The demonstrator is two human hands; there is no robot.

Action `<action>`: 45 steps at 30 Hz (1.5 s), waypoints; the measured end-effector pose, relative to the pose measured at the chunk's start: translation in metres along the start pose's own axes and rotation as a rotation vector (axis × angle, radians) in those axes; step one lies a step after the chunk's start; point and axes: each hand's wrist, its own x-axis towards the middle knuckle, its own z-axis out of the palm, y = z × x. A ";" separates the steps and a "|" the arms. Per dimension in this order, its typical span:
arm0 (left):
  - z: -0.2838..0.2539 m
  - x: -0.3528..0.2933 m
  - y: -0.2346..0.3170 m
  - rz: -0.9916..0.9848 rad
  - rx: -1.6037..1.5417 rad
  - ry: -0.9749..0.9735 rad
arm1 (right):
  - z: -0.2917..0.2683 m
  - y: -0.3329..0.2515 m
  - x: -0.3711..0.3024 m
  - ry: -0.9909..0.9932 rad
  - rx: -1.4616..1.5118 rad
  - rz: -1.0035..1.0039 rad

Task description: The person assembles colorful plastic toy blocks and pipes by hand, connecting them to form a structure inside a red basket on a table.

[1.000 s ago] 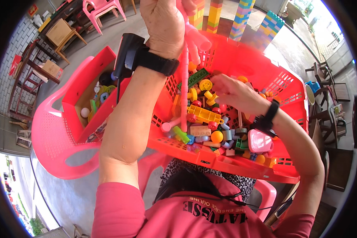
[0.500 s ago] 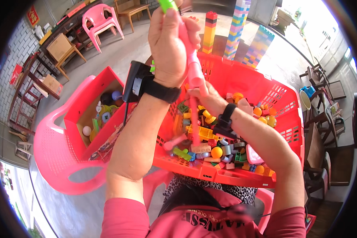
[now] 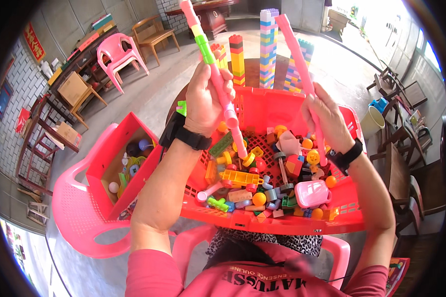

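The left hand (image 3: 203, 104) has its fingers curled closed around a green and pink stick (image 3: 227, 107) made of joined tubes. The stick leans, with its top toward the left and far side and its bottom end over the toys in the red basket (image 3: 262, 107); whether that end touches them I cannot tell. The right hand (image 3: 327, 118) has its fingers wrapped closed around a pink stick (image 3: 298, 58), which also leans left at the top and has its lower end over the basket's right part. The 2 sticks are well apart. Each wrist wears a black strap.

Inside the basket, near its middle, lies a yellow toy car frame (image 3: 240, 177) with red wheels. An orange ball (image 3: 258, 199) is nearer the person, and a pink box (image 3: 312, 193) with rounded corners sits to the right of the ball. A pink tube (image 3: 211, 191) and a bright green piece (image 3: 217, 203) lie at the left.

Behind the basket, 4 block towers stand on a brown surface (image 3: 252, 75); the tallest (image 3: 268, 52) is mostly blue, purple and yellow. To the left, a pink chair (image 3: 77, 210) carries a red box (image 3: 136, 180), holding a white ball (image 3: 113, 187) and other toys.
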 end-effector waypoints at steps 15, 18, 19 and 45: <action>-0.009 -0.010 -0.051 -0.075 0.503 0.056 | -0.010 -0.002 -0.009 0.012 0.063 0.037; -0.016 -0.010 -0.064 -0.129 0.521 0.072 | -0.008 0.007 -0.008 -0.045 0.078 0.087; -0.019 -0.009 -0.068 -0.129 0.547 0.074 | -0.007 0.011 -0.008 -0.048 0.042 0.098; 0.024 -0.025 -0.037 -0.273 0.451 -0.302 | 0.013 0.038 -0.013 -0.332 0.030 0.221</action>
